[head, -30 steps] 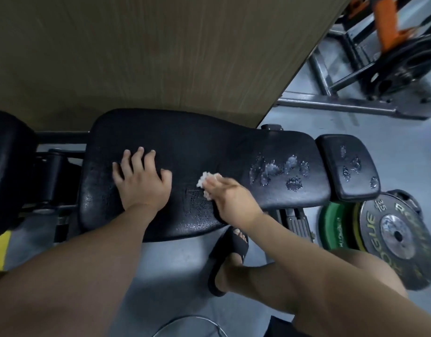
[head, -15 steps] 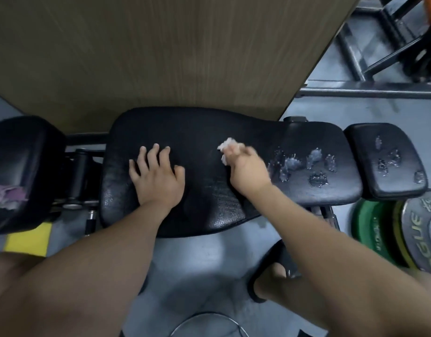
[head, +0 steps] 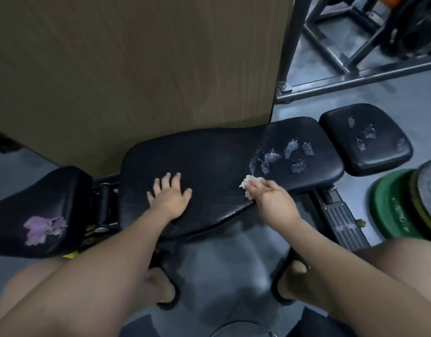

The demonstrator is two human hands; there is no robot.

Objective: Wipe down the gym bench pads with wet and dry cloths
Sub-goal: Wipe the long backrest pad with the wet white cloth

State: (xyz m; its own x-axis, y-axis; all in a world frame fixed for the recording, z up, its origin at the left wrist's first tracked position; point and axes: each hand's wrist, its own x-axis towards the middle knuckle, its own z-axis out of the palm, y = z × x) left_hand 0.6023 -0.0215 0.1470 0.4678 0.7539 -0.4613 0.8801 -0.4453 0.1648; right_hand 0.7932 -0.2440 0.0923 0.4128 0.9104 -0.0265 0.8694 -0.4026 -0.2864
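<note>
Right hand (head: 270,200) grips white cloth (head: 246,184), left hand (head: 171,198) flat on pad (head: 209,154)

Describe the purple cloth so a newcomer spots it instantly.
Find the long black bench pad in the middle. Left of it sits a separate black pad; the purple cloth lies crumpled on it. The white cloth, the only other one, is under the right hand.
</note>
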